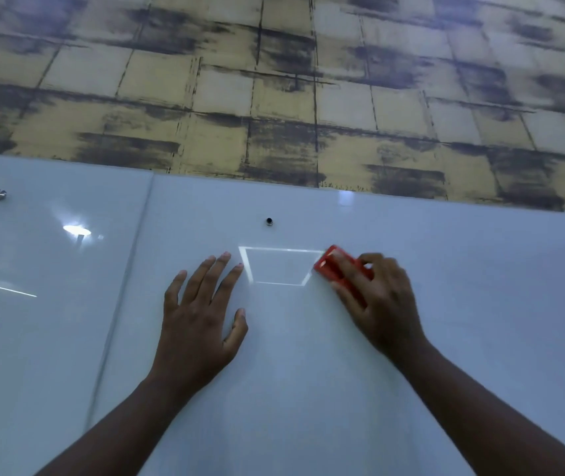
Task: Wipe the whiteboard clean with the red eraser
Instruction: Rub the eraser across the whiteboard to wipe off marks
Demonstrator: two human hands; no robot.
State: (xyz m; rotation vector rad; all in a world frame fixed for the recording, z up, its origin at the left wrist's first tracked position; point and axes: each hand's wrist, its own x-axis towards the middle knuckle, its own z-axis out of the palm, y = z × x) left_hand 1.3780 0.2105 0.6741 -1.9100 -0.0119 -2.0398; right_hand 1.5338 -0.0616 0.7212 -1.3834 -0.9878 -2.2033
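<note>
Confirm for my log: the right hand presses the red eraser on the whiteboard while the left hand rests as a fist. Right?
Not quite. The head view shows the left hand lying flat with fingers spread. The right hand does press the red eraser on the whiteboard.
</note>
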